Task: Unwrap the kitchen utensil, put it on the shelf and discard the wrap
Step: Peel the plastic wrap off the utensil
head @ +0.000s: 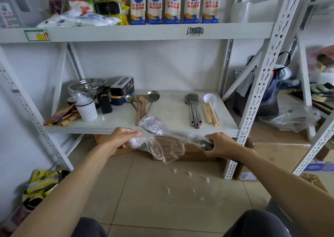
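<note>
A kitchen utensil (pixel 207 144) with a dark metal handle lies crosswise in front of the lower shelf (pixel 169 113), most of it covered by clear plastic wrap (pixel 159 137). My right hand (pixel 219 144) grips the bare handle end on the right. My left hand (pixel 120 139) pinches the bunched wrap at the utensil's left end. The utensil's head is hidden under the crinkled film, part of which hangs loose below.
On the shelf lie ladles and wooden spatulas (pixel 142 102), metal turners (pixel 193 108), a white scoop (pixel 209 98), steel bowls (pixel 86 86) and a white holder (pixel 86 110). A cardboard box (pixel 195 154) sits under the shelf. A white upright post (pixel 253 99) stands to the right. Small wrap scraps dot the floor tiles.
</note>
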`<state>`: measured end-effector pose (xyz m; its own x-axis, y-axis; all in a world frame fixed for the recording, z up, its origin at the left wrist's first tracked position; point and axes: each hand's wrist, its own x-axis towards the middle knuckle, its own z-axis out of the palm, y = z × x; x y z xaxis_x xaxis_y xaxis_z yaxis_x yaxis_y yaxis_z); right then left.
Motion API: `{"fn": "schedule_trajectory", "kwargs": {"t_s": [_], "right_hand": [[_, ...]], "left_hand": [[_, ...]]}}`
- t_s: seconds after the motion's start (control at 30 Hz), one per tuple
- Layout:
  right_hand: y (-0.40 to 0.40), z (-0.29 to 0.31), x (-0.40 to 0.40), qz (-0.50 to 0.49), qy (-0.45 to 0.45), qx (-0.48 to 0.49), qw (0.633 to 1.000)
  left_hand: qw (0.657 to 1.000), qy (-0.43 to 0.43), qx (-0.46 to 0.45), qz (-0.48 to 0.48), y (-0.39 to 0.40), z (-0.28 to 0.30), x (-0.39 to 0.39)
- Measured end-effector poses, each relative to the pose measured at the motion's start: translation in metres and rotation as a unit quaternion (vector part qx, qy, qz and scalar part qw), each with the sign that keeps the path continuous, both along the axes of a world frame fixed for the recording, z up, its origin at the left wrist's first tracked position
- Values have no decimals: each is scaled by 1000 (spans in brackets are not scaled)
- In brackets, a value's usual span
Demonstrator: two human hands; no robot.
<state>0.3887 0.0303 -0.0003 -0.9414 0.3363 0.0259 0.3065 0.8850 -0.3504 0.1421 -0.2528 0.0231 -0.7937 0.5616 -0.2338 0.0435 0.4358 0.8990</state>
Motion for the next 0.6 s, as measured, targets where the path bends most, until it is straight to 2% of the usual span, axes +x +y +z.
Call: {"fn": "schedule_trajectory", "kwargs": {"t_s": [0.1,0.23,0.4,0.53,0.6], "right_hand": [[3,1,-1,-24,9,-5,1000],[2,3,-2,-27,-1,-18,999],[-4,6,-3,-15,16,-46,999],[-4,7,-1,2,-5,-47,999],[1,4,3,-6,-11,-50,999]], "left_hand": [[1000,18,15,7,-4,3,-2],[991,70,44,104,-2,4,-4],[981,37,37,185,7,-4,-6],[980,-14,15,196,9,-8,-11],[986,34,33,162,8,-12,-12]]}}
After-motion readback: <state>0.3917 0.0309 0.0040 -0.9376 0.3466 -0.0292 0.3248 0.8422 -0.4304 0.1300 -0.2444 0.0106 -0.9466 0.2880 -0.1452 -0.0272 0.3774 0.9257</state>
